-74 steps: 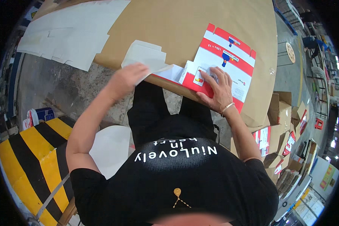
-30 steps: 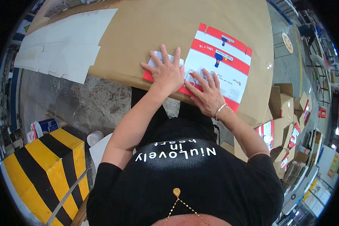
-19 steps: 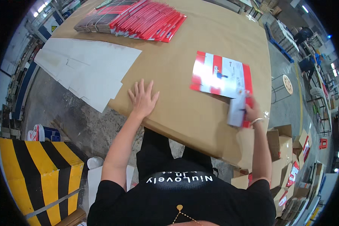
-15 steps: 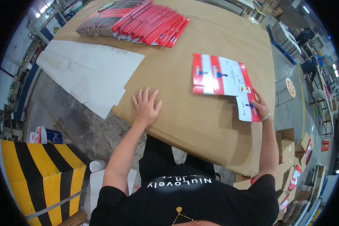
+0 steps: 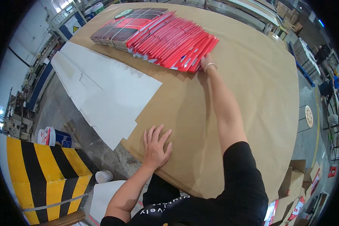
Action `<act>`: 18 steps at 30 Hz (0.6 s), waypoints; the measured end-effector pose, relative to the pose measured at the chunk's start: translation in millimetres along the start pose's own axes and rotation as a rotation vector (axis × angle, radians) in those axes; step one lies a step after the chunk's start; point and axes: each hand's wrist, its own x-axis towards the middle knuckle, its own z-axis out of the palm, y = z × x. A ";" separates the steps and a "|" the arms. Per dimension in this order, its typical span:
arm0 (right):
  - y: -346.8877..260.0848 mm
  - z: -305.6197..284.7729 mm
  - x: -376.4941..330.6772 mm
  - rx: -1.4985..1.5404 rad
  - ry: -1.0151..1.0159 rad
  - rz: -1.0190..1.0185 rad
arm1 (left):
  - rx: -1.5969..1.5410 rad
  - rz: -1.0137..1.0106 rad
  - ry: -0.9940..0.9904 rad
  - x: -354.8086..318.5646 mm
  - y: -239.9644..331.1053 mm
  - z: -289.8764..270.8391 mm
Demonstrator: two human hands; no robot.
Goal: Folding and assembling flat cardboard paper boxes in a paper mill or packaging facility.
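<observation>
A long row of flat red cartons point(image 5: 177, 41) lies fanned out at the far side of the paper-covered table point(image 5: 252, 90). At the right end of this row, my right hand point(image 5: 207, 62) has its fingers closed at the edge of the last red carton point(image 5: 203, 52); the fingertips are partly hidden. My left hand point(image 5: 157, 150) rests palm down near the table's front edge, fingers spread, holding nothing. Left of it lie overlapping white sheets point(image 5: 113, 86), reaching over the table's left edge.
A strapped dark bundle point(image 5: 120, 30) adjoins the row, with a small green oval object point(image 5: 123, 14) on top. A yellow-and-black striped block point(image 5: 45, 180) and a white tub point(image 5: 103, 176) stand at lower left. Opened cardboard boxes point(image 5: 293, 180) are at lower right.
My right hand has moved from the table's right side to the right end of the row. The red-and-white carton it held no longer lies spread there. My left hand stays on the table.
</observation>
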 end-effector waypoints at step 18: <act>40.3 -101.9 -338.8 0.297 -0.034 -0.246 | -0.511 -0.215 0.779 -35.0 6.6 41.9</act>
